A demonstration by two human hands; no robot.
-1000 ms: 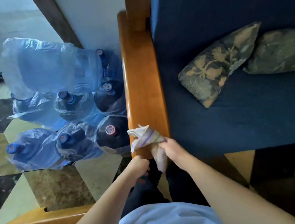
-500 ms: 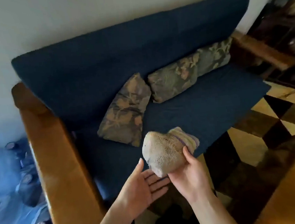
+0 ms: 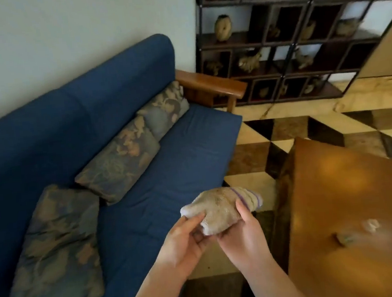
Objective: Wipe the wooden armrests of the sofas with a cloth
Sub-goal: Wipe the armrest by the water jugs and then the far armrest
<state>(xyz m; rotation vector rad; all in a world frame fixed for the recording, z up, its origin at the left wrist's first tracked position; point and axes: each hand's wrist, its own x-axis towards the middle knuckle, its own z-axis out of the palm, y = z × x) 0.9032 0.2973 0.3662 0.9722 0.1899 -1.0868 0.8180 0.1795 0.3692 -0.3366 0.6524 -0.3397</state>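
Observation:
A bunched beige cloth (image 3: 219, 208) with a purple stripe is held in front of me, over the front edge of the blue sofa (image 3: 186, 158). My right hand (image 3: 243, 236) cups it from below, thumb on top. My left hand (image 3: 184, 239) pinches its left end with the fingertips. The sofa's far wooden armrest (image 3: 210, 82) shows at the upper middle, well away from both hands. The near armrest is out of view.
Three patterned cushions (image 3: 118, 164) lean along the sofa back. A glossy wooden table (image 3: 351, 205) stands at the right with a small object (image 3: 345, 238) on it. A dark shelf unit (image 3: 287, 36) with ornaments fills the back right. Checkered floor tiles (image 3: 307, 126) lie between.
My view has swung right, from the near armrest and water bottles to the sofa's far end. The cloth has left the near armrest, and my left hand now grips it too.

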